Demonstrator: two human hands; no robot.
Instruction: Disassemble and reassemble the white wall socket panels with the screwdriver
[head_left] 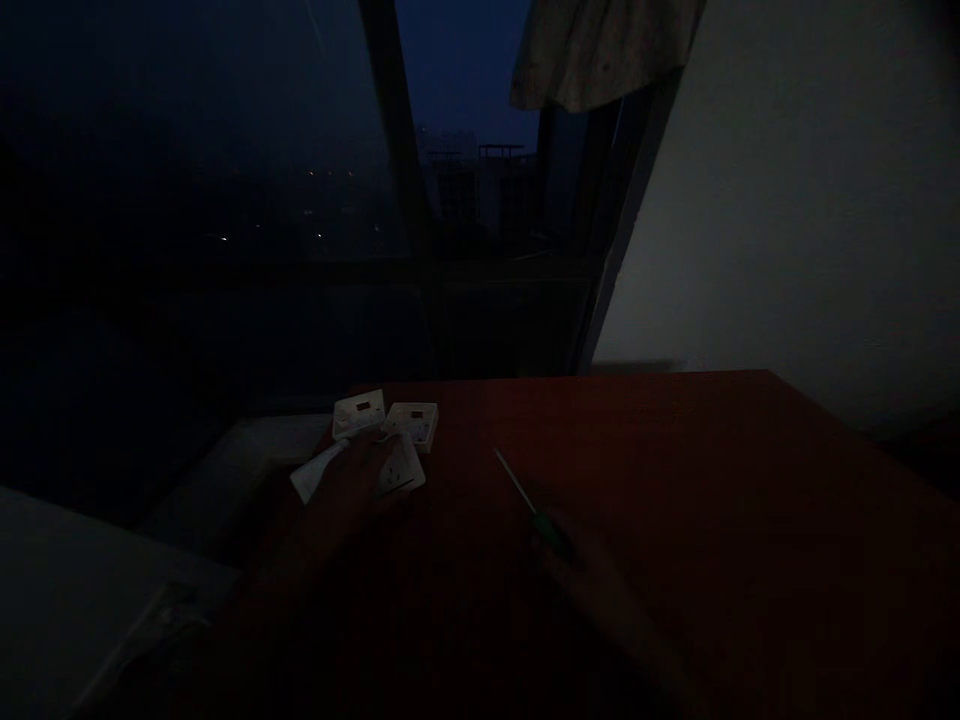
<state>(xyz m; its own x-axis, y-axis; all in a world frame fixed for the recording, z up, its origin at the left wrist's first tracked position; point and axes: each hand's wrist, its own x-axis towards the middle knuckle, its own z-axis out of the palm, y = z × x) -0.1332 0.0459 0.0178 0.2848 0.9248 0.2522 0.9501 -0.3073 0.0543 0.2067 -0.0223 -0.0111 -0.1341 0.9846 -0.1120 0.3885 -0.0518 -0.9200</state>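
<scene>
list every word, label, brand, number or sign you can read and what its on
None readable.
White slotted plastic plate at back left: faint marks, too small and dark to read.
White slotted plastic box beside it: same.
Green-handled metal screwdriver in the right hand: no lettering discernible.

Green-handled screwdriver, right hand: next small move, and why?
I'd probably have the left hand slide the white plate clear of its neighbours: that hand is over the group, the white pieces crowd together, and the green-handled screwdriver in the right hand has its tip apart from them, over the red table.
</scene>
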